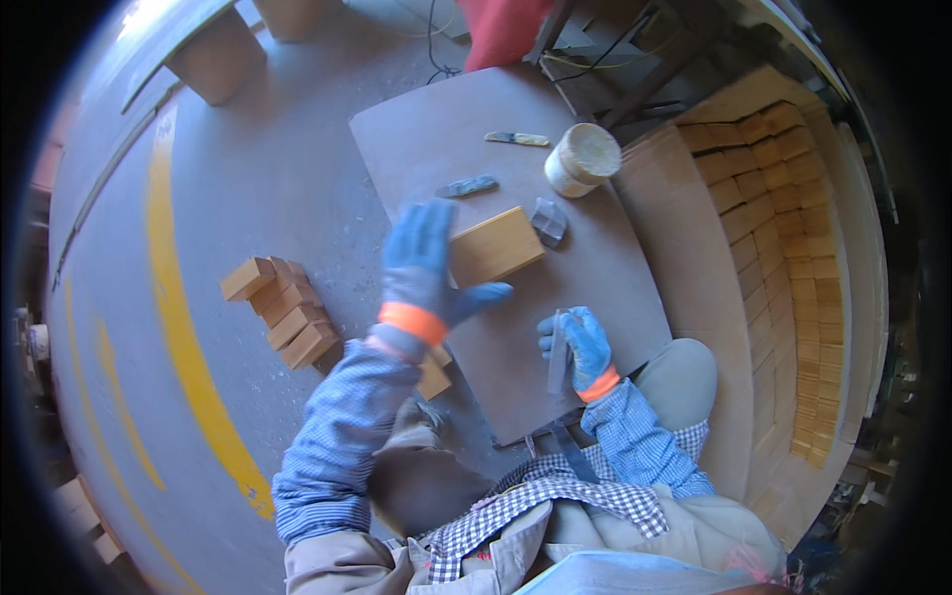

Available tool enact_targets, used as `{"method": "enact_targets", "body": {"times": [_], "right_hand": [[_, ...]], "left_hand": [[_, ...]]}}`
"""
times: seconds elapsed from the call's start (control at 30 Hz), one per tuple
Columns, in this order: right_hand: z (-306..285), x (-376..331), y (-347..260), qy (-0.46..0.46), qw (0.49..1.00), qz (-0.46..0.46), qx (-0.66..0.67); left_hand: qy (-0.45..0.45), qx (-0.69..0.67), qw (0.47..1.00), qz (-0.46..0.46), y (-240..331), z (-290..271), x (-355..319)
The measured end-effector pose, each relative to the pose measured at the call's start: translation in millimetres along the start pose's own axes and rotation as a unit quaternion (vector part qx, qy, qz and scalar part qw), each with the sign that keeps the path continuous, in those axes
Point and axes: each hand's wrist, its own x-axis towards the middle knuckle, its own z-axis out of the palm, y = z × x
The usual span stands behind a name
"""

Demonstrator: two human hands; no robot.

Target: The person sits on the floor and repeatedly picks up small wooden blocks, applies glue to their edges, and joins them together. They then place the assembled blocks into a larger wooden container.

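at the far left, a yellow line (178, 288) runs along the grey floor (327, 159). to the right of it, a small pile of wooden blocks (288, 312) lies on the floor, near your left forearm (342, 426). next comes your left hand (421, 263), gloved in blue, with an orange band (415, 322) at the wrist. this hand is widely open: the fingers are stretched away from you, the thumb is spread to the right, and it has hold of nothing. it is a little blurred. under its wrist side, some pieces of wood (433, 377) are partly hidden.

your grey board (431, 129) lies in front of you. on it, just beyond your left fingers, there is a short blue-grey tool (466, 185). the single wooden block (499, 245) lies on the board, just to the right of your left hand; whether the two touch, i cannot tell. farther away lies a longer, stained tool (517, 139). beside the right end of the block sits a grey lump (548, 221).

nearer to you, your right hand (585, 342), also gloved, is closed around a thin grey strip (558, 359), which points toward your body. beyond it, at the board's far right side, stands a whitish tub (583, 161). at the far right, the open carton (684, 268) holds many wooden blocks in rows.
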Motion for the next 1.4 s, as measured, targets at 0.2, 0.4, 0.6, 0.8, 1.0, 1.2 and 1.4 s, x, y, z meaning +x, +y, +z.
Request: {"method": "enact_targets", "body": {"times": [0.2,0.4,0.6,0.8,1.0,1.2,1.4], "right_hand": [[-29,-3,11,-0.018,0.998,-0.043,0.029],[-68,-16,23,0.012,0.984,-0.087,-0.153],[-56,-20,10,-0.008,0.959,-0.075,-0.275],[-47,-24,10,0.03,0.92,-0.176,-0.349],[-13,18,-14,0.055,0.855,-0.286,-0.429],[-21,-8,-23,0.045,0.842,-0.298,-0.446],[-35,6,-4,0.003,0.919,-0.18,-0.35]], "left_hand": [[-0.15,0.079,0.983,-0.077,70,26,10],[-0.182,0.092,0.978,-0.04,123,17,-73],[-0.137,0.11,0.98,-0.094,148,28,-84],[-0.085,0.118,0.987,-0.074,150,35,-85],[-0.083,0.107,0.988,-0.069,152,35,-82],[-0.071,0.126,0.988,-0.058,151,35,-82],[-0.109,0.126,0.983,-0.081,153,34,-82]]}}
